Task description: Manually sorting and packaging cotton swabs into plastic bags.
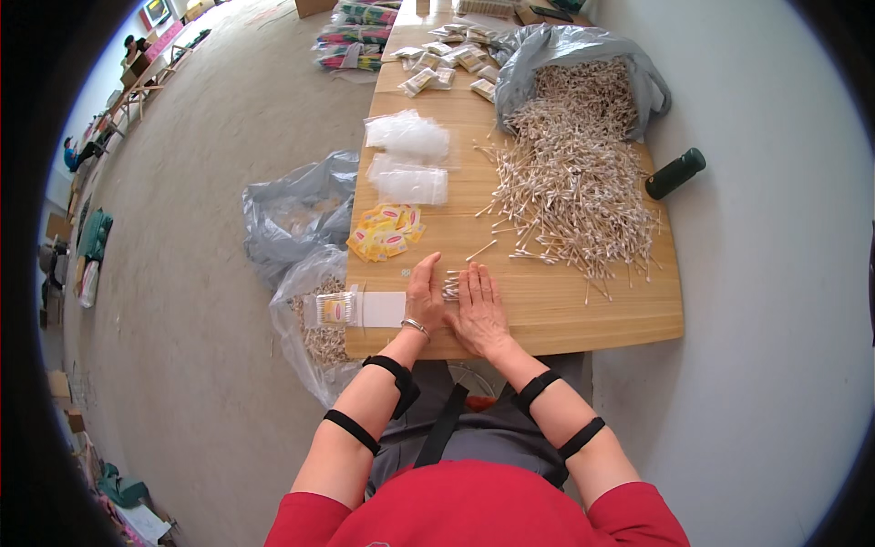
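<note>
Near the table's front edge, a small bundle of cotton swabs (pixel 450 286) lies between my two hands. My left hand (pixel 425 294) stands on its edge at the bundle's left, fingers stretched out. My right hand (pixel 480 310) lies nearly flat on the right side, its fingers straight and touching the swabs; part of the bundle is hidden beneath it. Just beyond the fingertips rests a single cotton swab (pixel 481 251). Left of my left hand is a white strip (pixel 383 310), and beside that a clear packet of swabs with a yellow label (pixel 334 310) at the table edge.
A large heap of swabs (pixel 583 201) spills from a grey plastic bag (pixel 652 77). Yellow labels (pixel 386 231), clear bags (pixel 407 180) and filled packets (pixel 427 77) lie along the left side. A dark green bottle (pixel 675 174) is by the wall. Plastic bags (pixel 301 210) sit left of the table.
</note>
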`<state>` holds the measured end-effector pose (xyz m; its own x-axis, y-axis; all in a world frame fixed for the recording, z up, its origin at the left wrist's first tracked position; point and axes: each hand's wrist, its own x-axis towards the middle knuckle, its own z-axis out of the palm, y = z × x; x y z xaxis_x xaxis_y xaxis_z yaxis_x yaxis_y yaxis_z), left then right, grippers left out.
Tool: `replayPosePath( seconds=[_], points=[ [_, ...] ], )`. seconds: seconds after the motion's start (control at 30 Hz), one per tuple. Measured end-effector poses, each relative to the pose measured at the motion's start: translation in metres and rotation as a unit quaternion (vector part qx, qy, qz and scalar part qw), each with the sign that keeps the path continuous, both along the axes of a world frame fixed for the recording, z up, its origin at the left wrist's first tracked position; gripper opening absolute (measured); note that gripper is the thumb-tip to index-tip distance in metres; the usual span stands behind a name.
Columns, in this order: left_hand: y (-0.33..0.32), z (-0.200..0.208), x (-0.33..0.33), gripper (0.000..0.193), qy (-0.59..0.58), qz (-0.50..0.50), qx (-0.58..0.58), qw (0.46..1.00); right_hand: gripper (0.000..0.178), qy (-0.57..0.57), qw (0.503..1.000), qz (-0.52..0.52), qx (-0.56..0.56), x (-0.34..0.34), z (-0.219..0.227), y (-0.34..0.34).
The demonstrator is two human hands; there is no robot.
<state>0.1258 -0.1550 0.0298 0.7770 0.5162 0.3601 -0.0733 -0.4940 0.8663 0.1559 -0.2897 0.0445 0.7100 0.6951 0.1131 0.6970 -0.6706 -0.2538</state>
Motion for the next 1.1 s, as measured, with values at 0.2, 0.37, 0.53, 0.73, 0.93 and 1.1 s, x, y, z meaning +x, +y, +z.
replayPosePath(
  seconds=[0.2,0.37,0.53,0.73,0.93,1.1],
  points=[
    [0.000,0.003,-0.001,0.032,0.006,0.003,0.003,1.000,0.093,0.036,0.994,0.038,-0.099,-0.024,0.004,-0.011],
    [-0.001,0.004,0.000,0.030,0.009,0.003,-0.010,1.000,0.095,0.046,0.991,0.040,-0.121,-0.015,0.006,-0.008],
    [-0.001,0.003,0.000,0.030,-0.005,0.002,-0.011,1.000,0.098,0.029,0.995,0.025,-0.087,0.005,0.004,-0.002],
    [0.002,0.001,-0.002,0.028,-0.004,0.011,-0.001,1.000,0.098,0.022,0.991,0.035,-0.124,-0.019,0.004,-0.007],
    [0.000,0.000,0.001,0.027,-0.012,0.005,-0.001,1.000,0.099,0.013,0.994,0.032,-0.103,0.006,0.005,-0.002],
    [0.001,0.000,-0.001,0.028,-0.007,0.010,0.000,1.000,0.097,0.019,0.993,0.033,-0.112,0.009,0.009,0.002]
  ],
)
